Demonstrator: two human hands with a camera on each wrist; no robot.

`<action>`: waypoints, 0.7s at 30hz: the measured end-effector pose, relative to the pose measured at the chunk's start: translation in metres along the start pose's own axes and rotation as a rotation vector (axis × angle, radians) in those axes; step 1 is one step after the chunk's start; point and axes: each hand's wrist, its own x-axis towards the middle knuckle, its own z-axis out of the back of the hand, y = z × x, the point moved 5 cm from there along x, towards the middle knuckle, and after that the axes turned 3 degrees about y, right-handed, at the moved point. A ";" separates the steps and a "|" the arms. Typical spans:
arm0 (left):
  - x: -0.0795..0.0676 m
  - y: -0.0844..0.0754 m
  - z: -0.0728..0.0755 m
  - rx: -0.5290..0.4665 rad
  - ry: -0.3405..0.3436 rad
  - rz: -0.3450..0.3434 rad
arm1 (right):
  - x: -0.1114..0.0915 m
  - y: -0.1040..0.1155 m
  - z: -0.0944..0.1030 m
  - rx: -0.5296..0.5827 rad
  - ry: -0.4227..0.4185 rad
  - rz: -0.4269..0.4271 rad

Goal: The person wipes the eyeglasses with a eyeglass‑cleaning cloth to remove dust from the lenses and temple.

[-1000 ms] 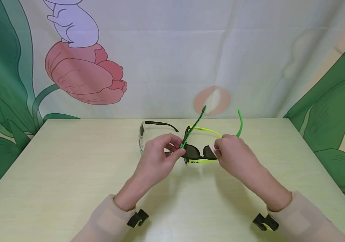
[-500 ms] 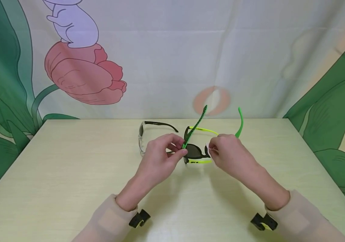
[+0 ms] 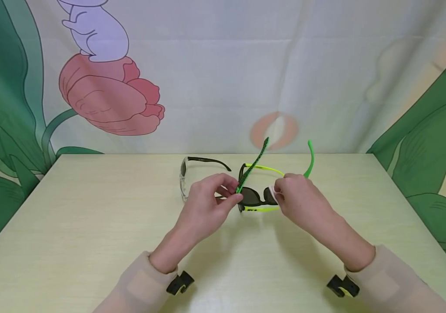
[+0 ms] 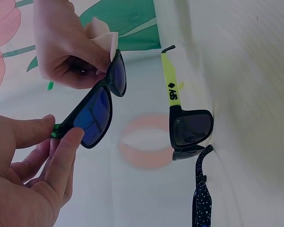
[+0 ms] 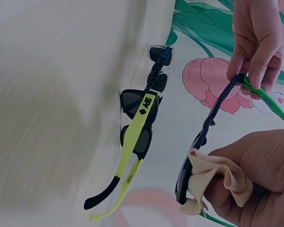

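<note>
Both hands are raised over the table with a pair of dark-framed sunglasses (image 3: 251, 197) that has bright green temples. At one front corner, by the hinge, my left hand (image 3: 207, 202) pinches the frame between thumb and fingers. My right hand (image 3: 305, 200) grips a folded pale cloth (image 5: 212, 172) and presses it over the other lens, covering part of it. In the left wrist view the uncovered lens (image 4: 95, 123) shines blue. Both green temples point away, unfolded; the right hand hides the base of one.
Behind the held pair, black sunglasses with neon yellow temples (image 4: 191, 127) stand on the table (image 3: 70, 226). Left of them sits a clear-framed pair (image 3: 183, 180) with dark speckled temples (image 4: 203, 194). A printed curtain (image 3: 207, 78) hangs along the table's back edge.
My right hand with the cloth slid left across the lens toward the nose bridge, then back right a little. The left hand shifted slightly right and keeps its pinch.
</note>
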 end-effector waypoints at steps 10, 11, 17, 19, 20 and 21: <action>-0.001 0.000 0.001 0.012 0.009 0.000 | -0.001 -0.004 0.002 -0.047 -0.009 -0.015; -0.001 0.000 0.001 0.014 0.009 0.000 | -0.001 -0.004 0.002 -0.042 -0.010 -0.013; -0.001 0.000 0.002 0.010 0.005 -0.003 | 0.000 -0.001 0.000 -0.006 -0.018 0.024; -0.001 0.000 0.002 0.004 0.005 -0.008 | 0.000 0.000 -0.001 0.002 -0.021 0.033; -0.001 0.000 0.001 0.002 0.006 -0.011 | 0.000 0.001 -0.001 0.005 -0.024 0.039; -0.001 -0.001 0.001 -0.001 0.007 -0.015 | 0.000 0.002 -0.001 0.008 -0.025 0.042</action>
